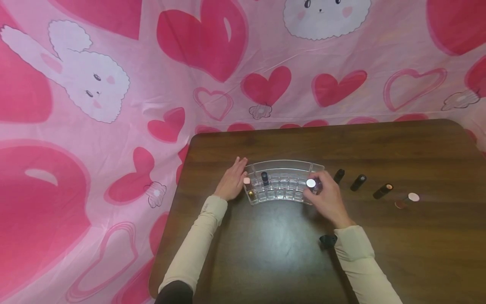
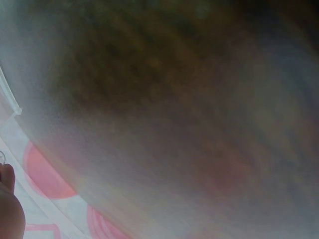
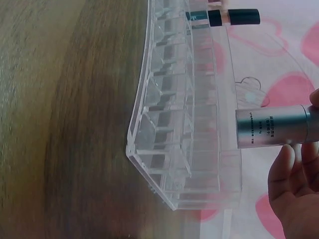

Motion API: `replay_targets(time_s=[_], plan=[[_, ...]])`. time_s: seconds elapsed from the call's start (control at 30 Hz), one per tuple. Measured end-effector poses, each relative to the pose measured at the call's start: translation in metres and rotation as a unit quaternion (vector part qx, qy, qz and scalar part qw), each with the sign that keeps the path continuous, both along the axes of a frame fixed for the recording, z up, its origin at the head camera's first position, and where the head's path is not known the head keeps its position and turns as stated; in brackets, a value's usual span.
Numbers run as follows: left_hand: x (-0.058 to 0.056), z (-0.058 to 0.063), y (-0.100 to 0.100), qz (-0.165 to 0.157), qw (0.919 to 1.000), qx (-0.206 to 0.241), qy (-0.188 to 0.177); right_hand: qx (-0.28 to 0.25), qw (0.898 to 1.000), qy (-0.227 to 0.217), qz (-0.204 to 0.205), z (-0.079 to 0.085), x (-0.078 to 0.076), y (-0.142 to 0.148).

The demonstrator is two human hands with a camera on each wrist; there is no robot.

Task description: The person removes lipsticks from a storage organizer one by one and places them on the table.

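Observation:
In the head view a clear, curved, tiered organizer (image 1: 282, 165) sits on the table. My left hand (image 1: 230, 180) rests against its left end with fingers extended. The left wrist view is mostly blurred, with part of the hand (image 2: 10, 214) at its edge. My right hand (image 1: 329, 197) grips a silver lipstick tube (image 3: 271, 127) between thumb and fingers, over the organizer's right end. The right wrist view shows the tube's lower end close above the clear compartments. A dark tube (image 1: 265, 178), a pink-topped tube (image 1: 247, 181) and a gold-topped tube (image 1: 252, 195) stand in the organizer's left part.
Right of the organizer, three black tubes (image 1: 358, 182) and a white-topped tube (image 1: 413, 197) stand in a slanting row on the brown wooden table (image 1: 265, 249). A small black object (image 1: 328, 241) shows beside the right cuff. Pink heart-patterned fabric (image 1: 216, 101) hangs behind and at left.

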State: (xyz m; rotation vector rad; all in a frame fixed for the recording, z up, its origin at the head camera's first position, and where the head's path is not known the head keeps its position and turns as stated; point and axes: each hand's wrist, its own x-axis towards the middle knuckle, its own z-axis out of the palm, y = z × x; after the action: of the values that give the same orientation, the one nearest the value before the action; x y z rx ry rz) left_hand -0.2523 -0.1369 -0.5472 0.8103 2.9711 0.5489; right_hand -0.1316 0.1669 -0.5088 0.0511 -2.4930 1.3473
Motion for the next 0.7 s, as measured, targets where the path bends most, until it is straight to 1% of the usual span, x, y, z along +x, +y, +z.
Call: replay_targets(time_s=[0.17, 0.47, 0.7], plan=[[0.0, 0.0, 0.0, -0.001, 1.0, 0.0, -0.001, -0.002, 1.0, 0.0, -0.008, 0.0, 0.001, 0.005], [0.001, 0.0, -0.001, -0.004, 1.0, 0.007, -0.003, -0.009, 0.999, -0.026, -0.027, -0.002, 0.003, 0.017], [0.0, 0.0, 0.0, -0.002, 1.0, 0.008, -0.005, -0.008, 0.999, -0.03, -0.042, -0.002, 0.005, 0.023]])
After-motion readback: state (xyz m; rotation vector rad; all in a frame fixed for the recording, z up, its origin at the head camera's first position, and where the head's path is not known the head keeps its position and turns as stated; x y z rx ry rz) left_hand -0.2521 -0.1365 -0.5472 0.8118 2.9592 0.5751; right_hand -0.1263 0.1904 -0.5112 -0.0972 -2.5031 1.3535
